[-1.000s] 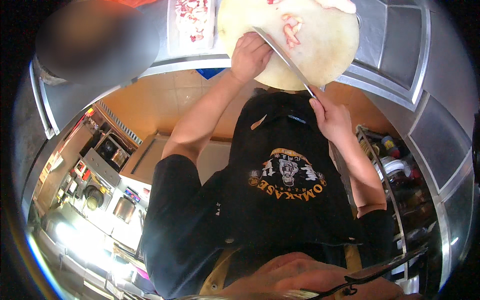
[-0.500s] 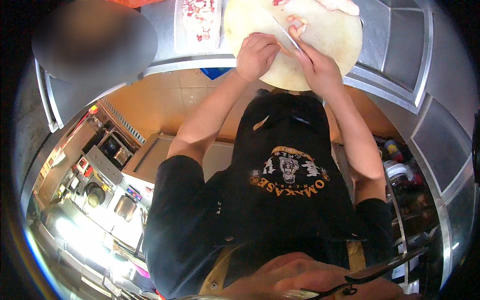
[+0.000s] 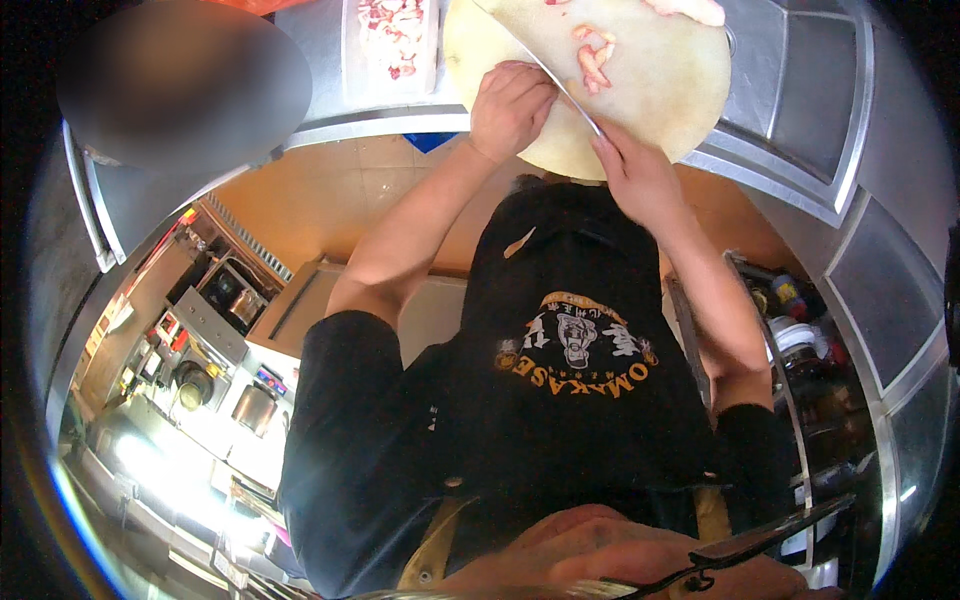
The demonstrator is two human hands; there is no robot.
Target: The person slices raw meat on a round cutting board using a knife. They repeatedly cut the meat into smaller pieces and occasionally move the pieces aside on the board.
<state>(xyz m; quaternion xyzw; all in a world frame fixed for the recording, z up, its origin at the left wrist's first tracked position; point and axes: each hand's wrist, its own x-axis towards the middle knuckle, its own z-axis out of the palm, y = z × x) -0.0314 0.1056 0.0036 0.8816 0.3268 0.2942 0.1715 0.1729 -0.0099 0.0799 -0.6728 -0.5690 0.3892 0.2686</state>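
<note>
My right hand (image 3: 640,172) grips the handle of a knife (image 3: 562,88). Its long thin blade slants up and left across the round, pale cutting board (image 3: 670,95). Beside the blade, my left hand (image 3: 512,108) rests on the board with curled fingers, pressing down a piece of raw meat (image 3: 571,87). Only a small end of that piece shows past the knife; the fingers and blade hide the rest. To the right of the blade lie a few cut strips of pinkish raw meat (image 3: 594,68).
A clear plastic tub (image 3: 434,60) of cut raw meat stands left of the board. A larger pale piece of meat (image 3: 692,10) lies at the board's far right edge. The steel counter (image 3: 750,60) has a raised front rim. Shelves with kitchenware (image 3: 255,412) are at lower left.
My right hand has drawn back toward me with the knife, away from the cut meat strips. The blade now lies close along my left fingers, which have barely moved.
</note>
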